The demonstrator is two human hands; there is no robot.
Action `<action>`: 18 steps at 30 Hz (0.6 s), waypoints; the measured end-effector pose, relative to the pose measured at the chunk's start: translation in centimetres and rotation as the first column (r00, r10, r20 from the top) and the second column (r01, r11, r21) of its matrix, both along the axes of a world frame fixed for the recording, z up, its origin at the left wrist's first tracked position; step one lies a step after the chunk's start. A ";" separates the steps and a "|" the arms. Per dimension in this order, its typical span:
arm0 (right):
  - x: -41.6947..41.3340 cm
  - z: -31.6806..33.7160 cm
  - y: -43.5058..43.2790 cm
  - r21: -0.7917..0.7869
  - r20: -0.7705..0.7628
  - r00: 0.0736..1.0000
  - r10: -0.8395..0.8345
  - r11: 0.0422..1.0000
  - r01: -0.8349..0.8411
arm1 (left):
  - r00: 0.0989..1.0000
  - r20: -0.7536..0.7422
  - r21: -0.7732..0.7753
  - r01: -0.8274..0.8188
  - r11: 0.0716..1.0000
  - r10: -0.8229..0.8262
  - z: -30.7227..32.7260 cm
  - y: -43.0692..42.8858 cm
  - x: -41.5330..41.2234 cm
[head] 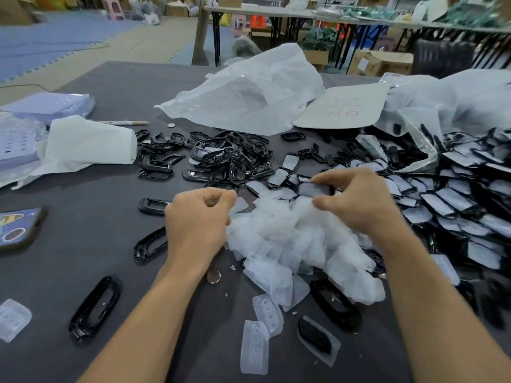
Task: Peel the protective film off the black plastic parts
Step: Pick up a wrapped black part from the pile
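Observation:
My right hand [356, 200] pinches a black plastic part [313, 189] covered with whitish film, held over a heap of peeled film pieces [298, 239]. My left hand [199, 217] is curled beside the heap and pinches the edge of a film piece [240, 205]. A pile of bare black frames [221, 158] lies further back at the centre. To the right spreads a mass of black parts still wearing film [456, 200].
A phone [19, 228] lies at the left edge, and loose black frames [94, 308] sit near my left forearm. A coin-like disc [213, 276] rests by my wrist. White paper towel [88, 145], plastic bags [249, 92] and a cardboard sheet [343, 107] occupy the back.

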State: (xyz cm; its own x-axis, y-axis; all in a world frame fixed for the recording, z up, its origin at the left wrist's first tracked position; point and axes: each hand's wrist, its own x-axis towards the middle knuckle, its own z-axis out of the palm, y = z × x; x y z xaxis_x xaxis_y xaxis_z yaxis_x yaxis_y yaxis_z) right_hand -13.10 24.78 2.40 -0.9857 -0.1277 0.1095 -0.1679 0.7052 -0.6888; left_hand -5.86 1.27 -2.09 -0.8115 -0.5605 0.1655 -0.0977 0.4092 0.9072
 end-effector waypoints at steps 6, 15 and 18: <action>-1.4 0.5 1.9 0.210 -0.103 0.951 -0.292 0.928 0.307 | 0.993 0.025 -0.388 -0.101 0.916 0.120 -0.1 -1.5 -0.3; -1.2 -2.1 -8.4 0.241 -0.004 0.996 0.089 0.967 -0.085 | 0.941 0.324 -0.643 0.291 0.709 -0.093 -2.0 -1.5 -2.3; -2.1 -2.8 -9.8 0.295 -0.004 0.988 0.155 0.944 -0.147 | 0.984 0.173 -0.618 0.131 0.775 -0.029 -1.7 -1.6 -2.0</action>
